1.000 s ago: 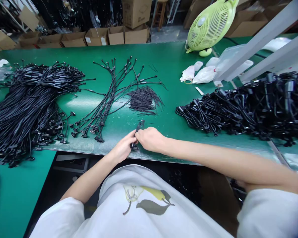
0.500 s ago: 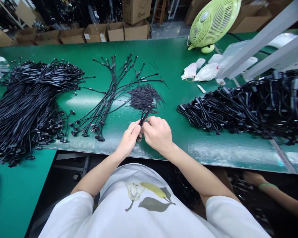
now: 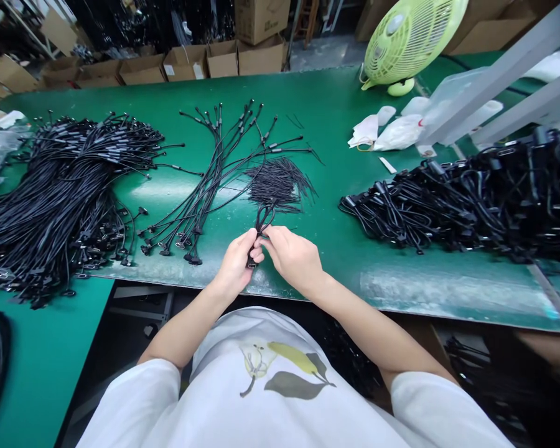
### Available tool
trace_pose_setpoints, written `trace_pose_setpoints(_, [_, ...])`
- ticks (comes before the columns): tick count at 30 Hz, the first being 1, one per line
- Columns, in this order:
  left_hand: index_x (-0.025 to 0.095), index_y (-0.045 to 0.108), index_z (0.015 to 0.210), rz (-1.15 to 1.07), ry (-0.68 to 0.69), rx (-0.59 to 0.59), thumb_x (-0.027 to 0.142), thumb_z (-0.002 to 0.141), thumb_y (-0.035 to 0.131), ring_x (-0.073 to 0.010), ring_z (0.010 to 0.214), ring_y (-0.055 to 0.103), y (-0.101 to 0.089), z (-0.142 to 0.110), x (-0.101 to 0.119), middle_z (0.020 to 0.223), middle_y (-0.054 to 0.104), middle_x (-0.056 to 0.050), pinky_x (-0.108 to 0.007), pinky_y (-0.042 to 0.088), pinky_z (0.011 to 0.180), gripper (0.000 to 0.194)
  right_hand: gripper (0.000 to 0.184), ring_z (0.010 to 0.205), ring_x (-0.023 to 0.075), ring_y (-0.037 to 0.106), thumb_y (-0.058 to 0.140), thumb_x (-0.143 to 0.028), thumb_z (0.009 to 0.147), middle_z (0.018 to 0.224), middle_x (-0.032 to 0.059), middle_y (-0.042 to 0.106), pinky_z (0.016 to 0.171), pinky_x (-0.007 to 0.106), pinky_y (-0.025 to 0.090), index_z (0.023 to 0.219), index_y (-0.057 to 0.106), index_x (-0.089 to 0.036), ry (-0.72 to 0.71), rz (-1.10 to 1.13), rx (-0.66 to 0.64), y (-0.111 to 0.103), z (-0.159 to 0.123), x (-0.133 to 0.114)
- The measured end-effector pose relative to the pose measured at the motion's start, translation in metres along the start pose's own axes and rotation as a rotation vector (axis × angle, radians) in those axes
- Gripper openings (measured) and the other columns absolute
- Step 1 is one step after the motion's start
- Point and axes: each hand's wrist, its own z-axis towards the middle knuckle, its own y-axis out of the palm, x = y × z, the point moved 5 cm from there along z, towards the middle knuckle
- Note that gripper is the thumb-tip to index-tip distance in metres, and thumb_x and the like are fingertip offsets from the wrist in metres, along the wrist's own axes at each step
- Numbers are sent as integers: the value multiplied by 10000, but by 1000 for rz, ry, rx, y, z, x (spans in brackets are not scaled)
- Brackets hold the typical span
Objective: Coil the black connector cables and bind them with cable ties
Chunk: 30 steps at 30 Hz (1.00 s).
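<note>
A folded black cable (image 3: 264, 215) is held near the front edge of the green table, its loops pointing away from me. My left hand (image 3: 237, 260) is closed around its lower part, with a connector showing below the fingers. Pressed against the same cable from the right, my right hand (image 3: 293, 254) pinches with thumb and finger; what lies between those fingertips is too small to make out. Just beyond the hands lies a pile of short thin black ties (image 3: 275, 182). Several straight loose cables (image 3: 210, 186) are spread to its left.
A large heap of unfolded cables (image 3: 70, 186) covers the left side. Bundled cables (image 3: 448, 205) are piled at the right. A green fan (image 3: 413, 40), white plastic bags (image 3: 399, 134) and grey metal posts (image 3: 499, 71) stand behind them. Cardboard boxes (image 3: 142, 70) line the far edge.
The cable's loops now show more fully beyond my fingers, and its connector shows below my left hand. My view has shifted slightly. At the lower right, another person's arm has mostly left view.
</note>
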Motion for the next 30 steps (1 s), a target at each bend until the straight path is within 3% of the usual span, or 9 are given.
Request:
trace_pose_setpoints(4, [92,602,775,24,-3,5,349,704,801,-13,478,348,-1,1,-1,614,445,49,-135,289,427,332,188,744,129,618,457,-276,989,862,29,684,662,234,399,931,590,-158,119,125,-39,8,-2,7])
trace_pose_setpoints(9, [115,549,686,78,46,33,384,714,786,-27,498,334,-3,1,-5,619,407,51,-155,289,440,359,303,695,157,564,385,-285,1006,756,47,632,661,273,360,873,627,-158,70,9,-108,12,1,3])
trace_pose_setpoints(12, [131,569,706,181,124,18,417,792,708,-50,526,352,-4,1,-6,635,414,42,-176,320,478,330,342,676,157,542,375,-280,995,741,55,627,648,285,333,786,620,-162,132,87,-175,13,4,7])
trace_pose_setpoints(15, [158,655,845,396,287,-19,417,869,616,-110,761,516,-7,0,1,820,544,-16,-216,444,707,262,295,724,154,543,425,-303,954,781,49,641,665,273,342,767,611,-171,312,461,-218,15,4,17])
trace_pose_setpoints(18, [203,688,1001,624,400,-173,375,880,600,-201,1137,494,-5,-1,13,1133,550,-61,-306,397,987,228,310,577,104,434,514,-431,877,668,4,549,558,243,302,715,570,-173,614,1093,-296,27,-6,25])
trace_pose_setpoints(21, [230,691,1056,920,509,-300,274,895,545,-213,1095,494,0,-8,28,1080,547,-64,-359,385,983,223,385,465,60,216,601,-542,776,557,-60,362,463,227,154,691,527,-174,850,1447,-364,38,-21,26])
trace_pose_setpoints(24, [236,736,955,1322,609,-519,124,874,441,-188,926,498,11,-23,31,908,562,-51,-352,388,897,326,421,447,53,161,649,-560,729,512,-86,287,446,228,100,643,486,-182,907,1482,-410,43,-31,30])
trace_pose_setpoints(27, [241,746,971,1545,494,-712,99,833,433,-186,865,506,12,-28,15,887,596,-49,-353,384,857,370,424,459,57,201,649,-557,736,516,-77,320,452,223,135,631,497,-175,929,1455,-349,36,-34,37])
trace_pose_setpoints(30, [203,734,1024,1443,304,-567,198,869,451,-199,859,532,1,-15,7,876,622,-57,-345,405,838,323,384,569,88,396,577,-510,811,619,-21,488,548,221,288,645,534,-166,743,1269,-216,14,-26,32])
